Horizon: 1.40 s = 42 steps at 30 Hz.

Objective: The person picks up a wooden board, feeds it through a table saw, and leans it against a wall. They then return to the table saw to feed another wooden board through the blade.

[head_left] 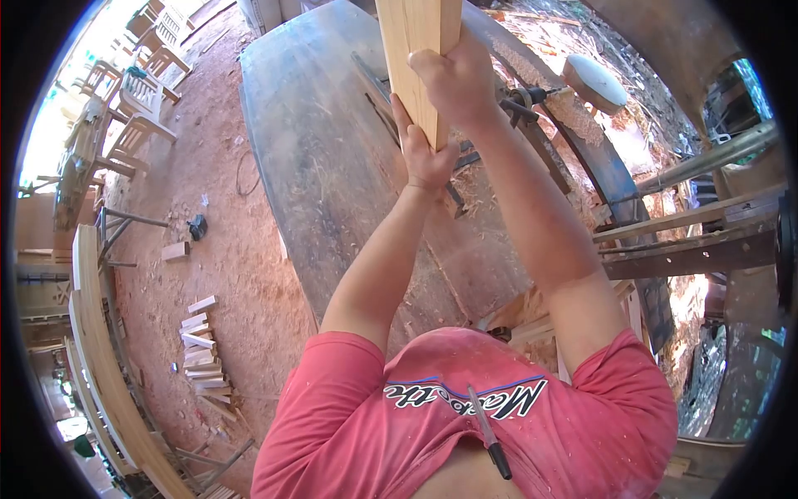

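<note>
A thick, pale wooden beam (416, 54) rises from the middle of the view past its top edge. Around its near end my left hand (428, 158) is closed, low on the beam. Higher up, on the right side, my right hand (460, 83) grips it with the thumb across the upper face. Beneath both hands lies a worn metal worktable (307, 141) dusted with shavings. A dark slot and metal bars show in its surface beside the beam. The beam's far end is out of view.
Several short wood pieces (199, 353) lie in a row on the reddish dirt floor (249, 308). Long boards (108, 358) stand at left, with wooden chairs (141, 108) behind. Right of the table are a machine shaft (528, 96), shavings and a metal pipe (715, 166).
</note>
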Tool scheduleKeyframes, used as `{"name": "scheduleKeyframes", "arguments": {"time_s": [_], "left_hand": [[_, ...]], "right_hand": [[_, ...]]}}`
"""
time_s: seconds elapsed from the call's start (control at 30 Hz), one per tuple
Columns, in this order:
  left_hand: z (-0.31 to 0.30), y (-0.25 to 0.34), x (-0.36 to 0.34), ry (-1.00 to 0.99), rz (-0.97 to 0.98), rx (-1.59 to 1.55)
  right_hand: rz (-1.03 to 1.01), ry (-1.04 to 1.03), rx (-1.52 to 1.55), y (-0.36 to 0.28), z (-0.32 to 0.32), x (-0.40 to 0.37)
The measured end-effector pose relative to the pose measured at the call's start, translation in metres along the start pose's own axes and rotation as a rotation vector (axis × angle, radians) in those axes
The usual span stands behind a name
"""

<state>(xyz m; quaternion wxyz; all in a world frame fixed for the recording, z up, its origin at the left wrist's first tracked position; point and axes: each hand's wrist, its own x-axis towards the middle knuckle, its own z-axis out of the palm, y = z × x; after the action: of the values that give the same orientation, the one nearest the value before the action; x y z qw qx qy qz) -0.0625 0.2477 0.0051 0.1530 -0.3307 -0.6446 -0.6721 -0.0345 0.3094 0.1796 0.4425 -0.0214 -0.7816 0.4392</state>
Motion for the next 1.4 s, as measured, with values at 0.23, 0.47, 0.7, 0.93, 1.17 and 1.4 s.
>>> {"name": "scheduleKeyframes", "arguments": {"time_s": [0.23,0.47,0.7,0.93,1.17,1.4], "left_hand": [[-0.001,-0.012,0.008,-0.006,0.032,0.049],[0.000,-0.028,0.019,0.018,0.059,0.078],[0.000,-0.042,0.033,0.054,0.088,0.097],[0.000,-0.058,0.045,0.059,0.120,0.138],[-0.004,-0.062,0.059,0.049,0.077,0.107],[-0.004,-0.080,0.069,0.041,0.104,0.062]], "right_hand": [[-0.115,0.070,0.113,-0.012,0.005,0.011],[0.008,0.008,0.163,-0.007,0.013,0.019],[-0.004,0.045,0.210,0.004,0.028,0.029],[-0.011,0.013,0.210,0.020,0.038,0.039],[-0.079,0.031,0.309,0.041,0.056,0.051],[-0.083,0.057,0.339,0.042,0.063,0.061]]}}
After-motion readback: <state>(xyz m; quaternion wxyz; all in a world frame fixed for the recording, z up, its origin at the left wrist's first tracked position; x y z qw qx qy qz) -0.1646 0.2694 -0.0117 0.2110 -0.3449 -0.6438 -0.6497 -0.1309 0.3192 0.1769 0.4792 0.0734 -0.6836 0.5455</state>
